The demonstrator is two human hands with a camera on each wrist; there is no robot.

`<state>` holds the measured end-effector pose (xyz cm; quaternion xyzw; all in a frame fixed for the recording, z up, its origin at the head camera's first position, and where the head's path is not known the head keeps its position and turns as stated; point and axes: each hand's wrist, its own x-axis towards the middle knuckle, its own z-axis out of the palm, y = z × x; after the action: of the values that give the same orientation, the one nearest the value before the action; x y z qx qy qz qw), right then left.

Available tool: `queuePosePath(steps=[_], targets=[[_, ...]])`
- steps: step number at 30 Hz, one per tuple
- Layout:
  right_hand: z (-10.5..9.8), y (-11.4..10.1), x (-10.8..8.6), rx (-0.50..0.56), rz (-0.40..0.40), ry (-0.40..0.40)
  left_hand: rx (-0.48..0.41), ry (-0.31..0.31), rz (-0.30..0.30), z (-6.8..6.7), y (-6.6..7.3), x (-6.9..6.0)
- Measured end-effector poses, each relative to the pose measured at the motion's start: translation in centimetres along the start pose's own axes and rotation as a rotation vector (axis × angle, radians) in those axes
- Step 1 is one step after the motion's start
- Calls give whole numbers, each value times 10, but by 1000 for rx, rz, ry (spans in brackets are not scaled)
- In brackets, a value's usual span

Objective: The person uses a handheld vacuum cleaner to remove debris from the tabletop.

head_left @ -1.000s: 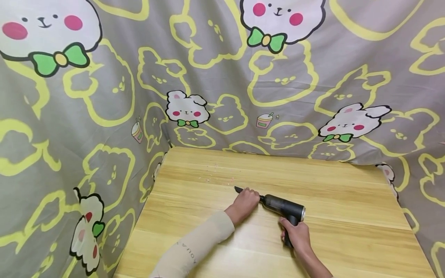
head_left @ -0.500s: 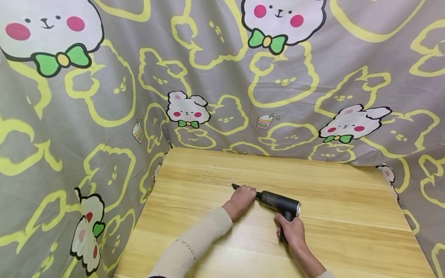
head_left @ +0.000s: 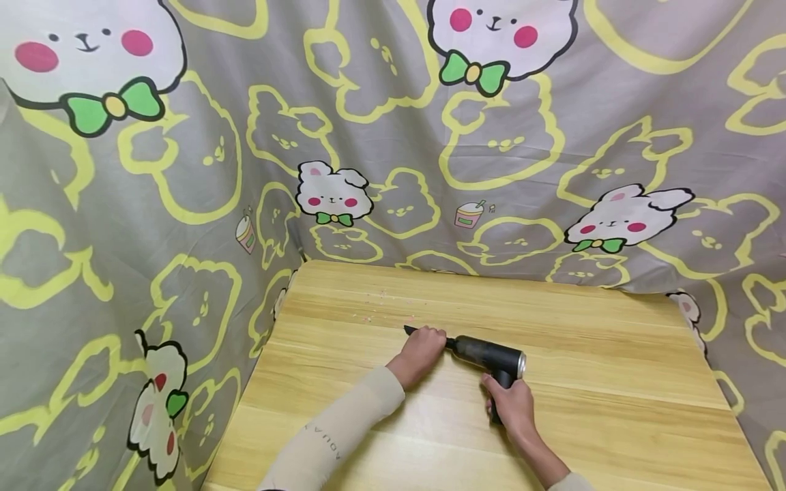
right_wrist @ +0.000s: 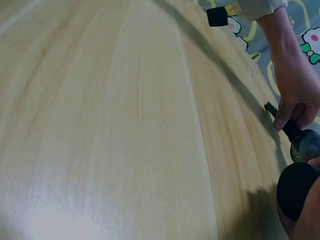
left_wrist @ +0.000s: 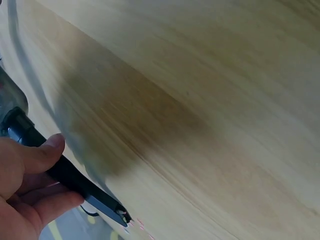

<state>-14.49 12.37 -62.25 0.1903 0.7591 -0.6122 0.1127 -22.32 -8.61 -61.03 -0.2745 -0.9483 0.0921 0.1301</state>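
Observation:
A black handheld vacuum cleaner (head_left: 482, 352) with a pistol-style grip is held above the wooden table, its narrow nozzle pointing left. My right hand (head_left: 514, 405) grips the handle, thumb near its top. The left hand (head_left: 419, 354) pinches the nozzle between thumb and fingers; in the left wrist view the slanted nozzle tip (left_wrist: 122, 217) is beside small pink crumbs (left_wrist: 141, 223). More scattered bits (head_left: 368, 318) lie just beyond the tip in the head view. In the right wrist view the left hand (right_wrist: 296, 95) holds the nozzle near the vacuum's clear front part.
The wood-grain table (head_left: 583, 382) spreads under both hands. A grey curtain (head_left: 393, 136) printed with yellow outlines and white cartoon animals hangs along the table's back and sides.
Both hands have shifted the vacuum cleaner slightly left and a little toward the back, bringing the nozzle tip closer to the scattered bits. The grips look the same.

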Motion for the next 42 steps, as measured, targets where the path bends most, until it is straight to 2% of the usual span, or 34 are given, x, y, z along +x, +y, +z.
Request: queuePosePath(steps=[11, 17, 24, 31, 37, 42], targets=[[9, -3, 0, 22, -13, -15, -61, 1, -16, 3, -10, -1], [16, -5, 3, 22, -8, -13, -75, -30, -36, 5, -14, -4], [18, -3, 6, 1, -28, -19, -57, 8, -34, 5, -17, -6], [6, -1, 2, 4, 3, -5, -56, 20, 1, 1, -6, -3], [-9, 2, 0, 6, 9, 11, -60, 24, 28, 1, 7, 8], [-17, 1, 2, 13, 2, 23, -41, 36, 45, 2, 12, 20]])
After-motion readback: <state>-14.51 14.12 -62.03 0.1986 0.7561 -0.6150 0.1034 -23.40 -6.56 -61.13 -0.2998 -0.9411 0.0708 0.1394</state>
